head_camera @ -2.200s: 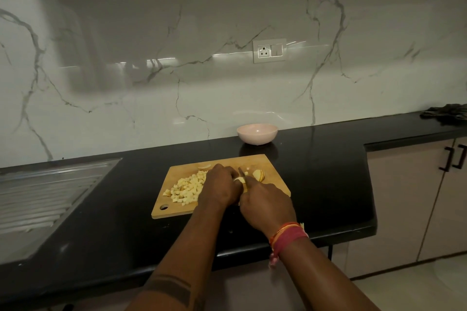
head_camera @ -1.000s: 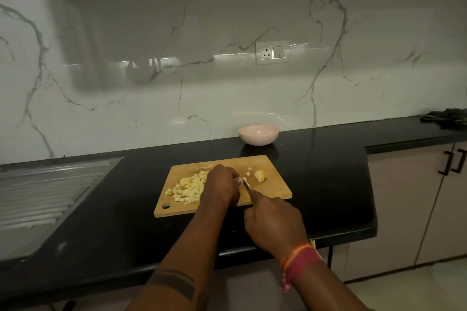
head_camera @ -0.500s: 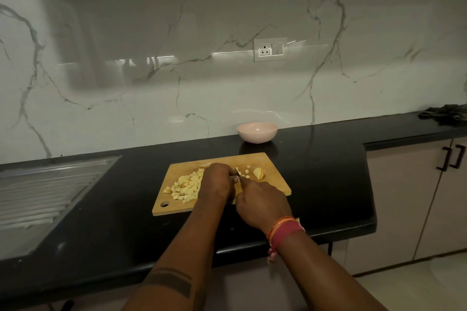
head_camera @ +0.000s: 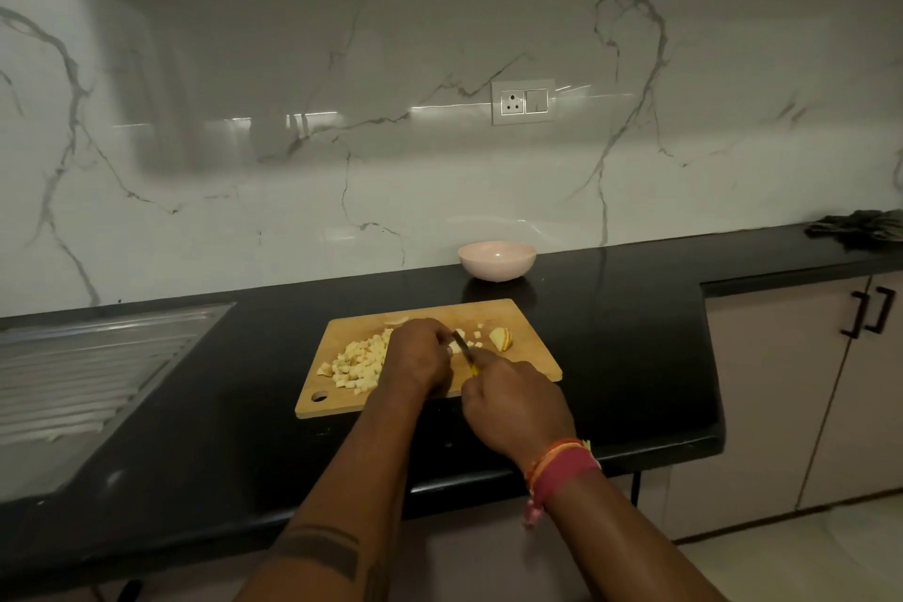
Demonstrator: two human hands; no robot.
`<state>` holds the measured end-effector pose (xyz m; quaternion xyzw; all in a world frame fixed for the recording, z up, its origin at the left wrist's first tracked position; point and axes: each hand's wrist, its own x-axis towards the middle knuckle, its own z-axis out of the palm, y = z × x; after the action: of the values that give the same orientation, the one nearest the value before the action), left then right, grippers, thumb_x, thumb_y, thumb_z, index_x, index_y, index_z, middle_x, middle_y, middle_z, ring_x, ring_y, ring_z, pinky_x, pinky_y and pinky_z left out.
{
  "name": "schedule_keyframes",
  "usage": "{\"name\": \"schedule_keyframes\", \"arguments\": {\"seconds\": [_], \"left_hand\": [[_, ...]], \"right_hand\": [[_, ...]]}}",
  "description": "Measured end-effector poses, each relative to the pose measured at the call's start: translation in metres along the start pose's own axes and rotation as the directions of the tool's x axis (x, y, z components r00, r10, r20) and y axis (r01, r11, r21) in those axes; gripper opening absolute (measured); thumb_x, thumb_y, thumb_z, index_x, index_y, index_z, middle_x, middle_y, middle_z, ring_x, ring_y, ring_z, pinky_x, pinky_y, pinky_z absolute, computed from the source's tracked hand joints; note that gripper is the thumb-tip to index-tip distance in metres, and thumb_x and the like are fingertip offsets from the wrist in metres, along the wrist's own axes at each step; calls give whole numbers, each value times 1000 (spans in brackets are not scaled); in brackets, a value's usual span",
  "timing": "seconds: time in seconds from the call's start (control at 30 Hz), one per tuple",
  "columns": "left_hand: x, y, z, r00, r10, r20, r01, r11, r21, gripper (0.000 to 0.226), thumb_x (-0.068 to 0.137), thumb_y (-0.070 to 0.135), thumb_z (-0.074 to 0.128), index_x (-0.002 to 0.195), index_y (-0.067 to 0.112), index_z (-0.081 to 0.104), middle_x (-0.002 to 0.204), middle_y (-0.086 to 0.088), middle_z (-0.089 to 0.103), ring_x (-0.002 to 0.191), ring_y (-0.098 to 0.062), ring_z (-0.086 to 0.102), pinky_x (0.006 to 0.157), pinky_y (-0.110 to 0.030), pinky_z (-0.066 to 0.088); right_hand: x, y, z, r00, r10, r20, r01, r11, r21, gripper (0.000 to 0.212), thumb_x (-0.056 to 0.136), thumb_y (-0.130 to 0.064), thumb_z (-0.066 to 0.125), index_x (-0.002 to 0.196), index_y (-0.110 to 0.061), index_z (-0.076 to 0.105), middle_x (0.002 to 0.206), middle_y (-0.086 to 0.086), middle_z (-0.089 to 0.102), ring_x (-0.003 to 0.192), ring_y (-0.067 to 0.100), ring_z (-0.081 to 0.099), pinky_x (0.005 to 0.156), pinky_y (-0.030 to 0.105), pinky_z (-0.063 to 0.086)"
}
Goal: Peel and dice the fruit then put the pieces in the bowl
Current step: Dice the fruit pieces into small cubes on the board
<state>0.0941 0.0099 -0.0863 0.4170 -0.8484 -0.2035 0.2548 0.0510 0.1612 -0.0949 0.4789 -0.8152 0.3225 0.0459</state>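
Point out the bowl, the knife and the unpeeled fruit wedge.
bowl (head_camera: 497, 266): head view, front outer wall.
knife (head_camera: 462, 342): head view, dark blade between the hands.
unpeeled fruit wedge (head_camera: 501, 338): head view, middle of wedge.

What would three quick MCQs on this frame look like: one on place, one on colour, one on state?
1. Where does the bowl stand?
A. on the cutting board
B. on the counter behind the board, by the wall
C. in the sink

2. What colour is the bowl?
A. pale pink
B. dark green
C. blue

3. What is in the bowl?
A. all the diced fruit
B. water
C. nothing visible

Key: 1 B, it sits beyond the cutting board. 2 A, its wall shows pale pink. 3 C, the diced fruit lies on the board, while the right hand holds the knife beside the left hand.
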Motion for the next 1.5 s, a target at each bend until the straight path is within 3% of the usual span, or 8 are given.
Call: {"name": "schedule_keyframes", "arguments": {"seconds": [0.2, 0.37, 0.57, 0.87, 1.07, 1.3, 1.4, 1.5], "left_hand": [[2, 3, 1, 1000, -9, -2, 9, 999, -40, 21, 94, 13, 68, 112, 18, 79, 116, 1, 74, 102, -14, 67, 92, -25, 52], [0, 7, 4, 999, -28, -17, 27, 999, -47, 14, 95, 19, 68, 102, 16, 80, 104, 0, 75, 83, -9, 62, 81, -25, 51], [1, 5, 2, 998, -56, -40, 56, 998, -16, 18, 92, 22, 75, 107, 14, 78, 108, -2, 74, 98, -16, 66, 92, -29, 52], [4, 1, 0, 998, -58, -12, 58, 998, 4, 16, 91, 16, 74, 105, 15, 80, 100, -1, 76, 90, -15, 69, 85, -27, 55], [3, 4, 7, 993, -101, -57, 101, 995, -6, 14, 94, 21, 69, 90, 13, 79, 90, -1, 72, 77, -12, 65, 71, -25, 54], [-5, 4, 12, 982, 75, -171, -51, 989, 136, 12, 96, 24, 66, 105, 19, 72, 116, -2, 56, 100, -15, 55, 84, -31, 52], [-10, -2, 9, 928, 229, -293, -147, 950, 276, 14, 96, 29, 65, 108, 26, 70, 119, 1, 54, 111, -18, 45, 95, -34, 41], [-8, -5, 4, 929, 174, -328, -107, 971, 212, 18, 97, 31, 63, 114, 30, 69, 125, 3, 55, 117, -19, 44, 101, -37, 35]], "right_hand": [[15, -5, 3, 997, -9, 79, 13, 999, -45, 44, 99, -34, 42, 142, -30, 50, 104, 1, 68, 88, 19, 63, 70, 33, 49], [5, 1, 0, 996, -38, 78, 44, 996, -76, 42, 99, -35, 42, 140, -33, 51, 86, -5, 61, 76, 14, 57, 66, 30, 45], [-8, 8, -3, 999, 24, -25, -24, 1000, 4, 50, 97, -35, 42, 146, -38, 47, 84, -5, 66, 71, 12, 60, 62, 29, 50], [15, -7, 6, 998, -27, 58, 29, 999, -33, 43, 99, -34, 43, 140, -32, 53, 106, 1, 69, 88, 20, 63, 70, 32, 49], [6, 2, 3, 995, -50, 81, 57, 995, -85, 37, 98, -34, 44, 133, -32, 56, 86, -4, 64, 75, 15, 59, 67, 31, 48], [-1, 6, 3, 995, 59, -75, -60, 998, -7, 55, 98, -32, 40, 153, -38, 36, 78, -6, 60, 67, 13, 59, 59, 30, 51], [8, 3, 8, 990, 138, -27, -139, 989, -56, 61, 97, -32, 43, 156, -32, 27, 89, 0, 63, 75, 18, 60, 64, 31, 47], [17, -7, 9, 986, 156, 54, -149, 982, -113, 55, 97, -34, 47, 150, -22, 38, 108, 6, 66, 94, 24, 65, 74, 35, 47]]}}
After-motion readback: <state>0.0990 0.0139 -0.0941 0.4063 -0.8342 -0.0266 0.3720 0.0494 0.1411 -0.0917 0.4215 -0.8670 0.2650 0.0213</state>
